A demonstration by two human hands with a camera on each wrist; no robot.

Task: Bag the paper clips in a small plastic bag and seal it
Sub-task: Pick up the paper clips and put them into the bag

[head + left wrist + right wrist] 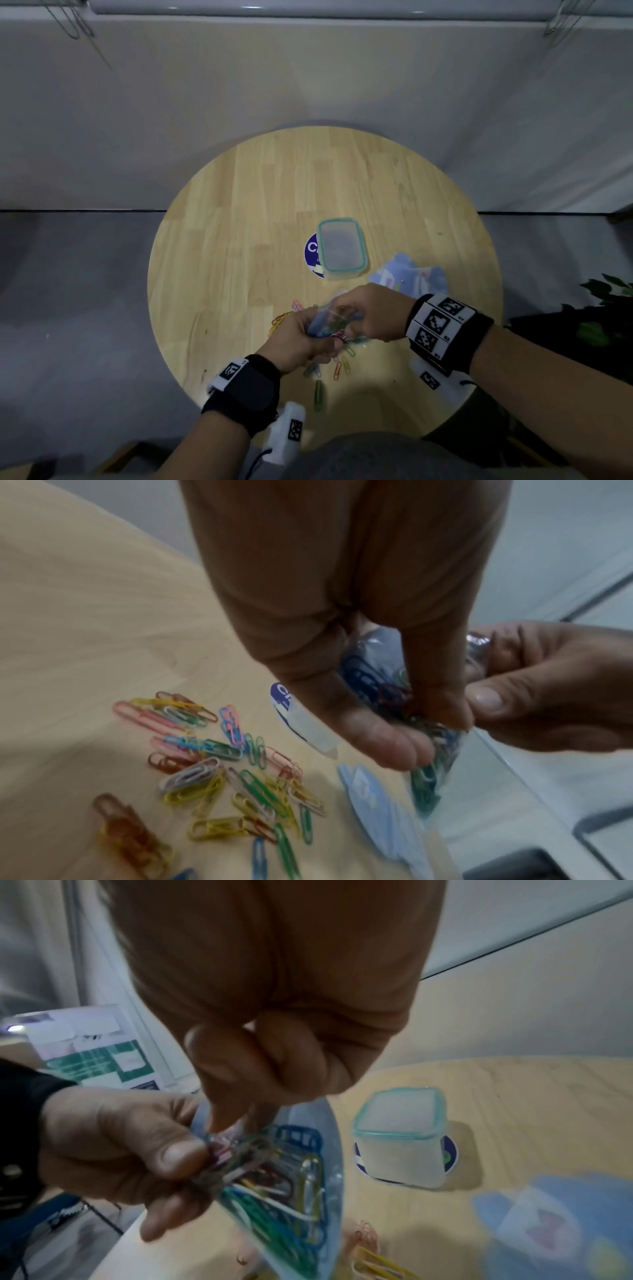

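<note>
A small clear plastic bag [330, 323] with several coloured paper clips inside hangs just above the round wooden table [260, 212], near its front. My left hand [318, 330] grips the bag's top from the left, thumb pressed on the clips [270, 1180] inside. My right hand [346, 315] pinches the same top edge from the right, fingertips [219, 1118] curled down at the bag [301, 1204]. Whether the bag's mouth is sealed is hidden by fingers. Several loose paper clips [219, 767] lie scattered on the table below my left hand [421, 731].
A clear lidded box with a teal rim [340, 248] stands behind my hands on a round blue sticker [311, 251]. A light blue patterned packet or cloth [416, 277] lies at the right. Green leaves [606, 308] reach in beyond the table's right edge.
</note>
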